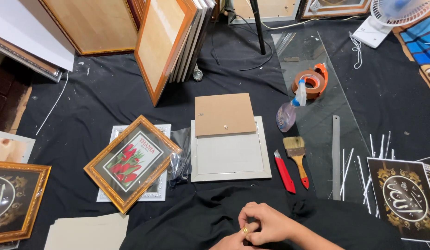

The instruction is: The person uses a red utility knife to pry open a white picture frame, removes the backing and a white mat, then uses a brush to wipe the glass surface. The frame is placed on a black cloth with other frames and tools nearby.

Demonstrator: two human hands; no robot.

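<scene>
Both hands sit at the near edge, low centre, over black cloth (215, 217). Right hand (266, 224) curls over the left hand (233, 241), fingers bent and pressed together around a small gold ring (245, 229); the ring shows between the fingers, pinched or being turned, which I cannot tell. Left hand is mostly hidden under the right and cut by the frame edge; its grip cannot be told. Just beyond the hands, far side, lies a white frame (231, 155) face down, a brown backing board (224, 114) resting askew over its far half. Right of the frame, close together: a red cutter (285, 171), a paintbrush (297, 157) with a red-tipped wooden handle, a metal ruler (335, 157). Farther right and back, a spray bottle (289, 113) and an orange tape dispenser (312, 82) rest on a glass sheet (326, 125). Left of the white frame, a bag of dark hardware (180, 159), then a gold frame (131, 162) with a red-flower print, tilted, lying on another white frame. Far left, a second gold frame (15, 201) with dark calligraphy; a matching dark print (402, 199) at near right. Large wooden frames (166, 44) lean upright at the far side.
</scene>
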